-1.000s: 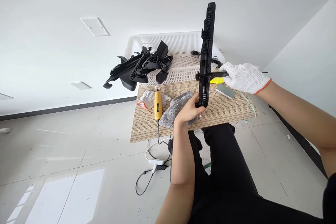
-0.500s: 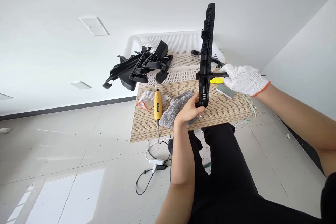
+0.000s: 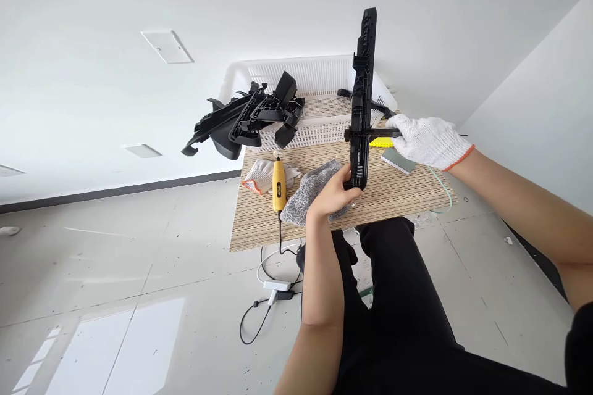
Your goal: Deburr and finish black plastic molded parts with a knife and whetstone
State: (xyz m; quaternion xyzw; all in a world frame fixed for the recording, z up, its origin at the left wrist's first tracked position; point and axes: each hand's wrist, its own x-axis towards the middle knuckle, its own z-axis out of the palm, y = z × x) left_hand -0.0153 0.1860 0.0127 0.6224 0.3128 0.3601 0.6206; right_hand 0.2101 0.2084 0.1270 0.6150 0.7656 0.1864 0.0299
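My left hand (image 3: 334, 196), bare, is closed round the bottom end of a long black plastic part (image 3: 362, 80), which stands almost upright with its ribbed side showing. In a white knitted glove with an orange cuff, my right hand (image 3: 426, 141) grips a narrow dark bar (image 3: 385, 133). The bar lies crosswise at the lower half of the part, and a thin tip comes out behind the glove; it looks like a file, though the fingers cover much of it. Under my left wrist lies a grey speckled cloth (image 3: 306, 197).
A yellow rotary tool (image 3: 278, 188) with a cord rests beside a white glove (image 3: 259, 176) on the wood-grain table (image 3: 252, 228). Behind is a white basket (image 3: 319, 129) with several black parts (image 3: 250, 114). A grey-green block (image 3: 398, 160) and a yellow toothed item (image 3: 380, 142) lie right.
The upper end of the black part has tipped slightly left. My right hand and the bar have shifted a little to the left; my left hand keeps its place.
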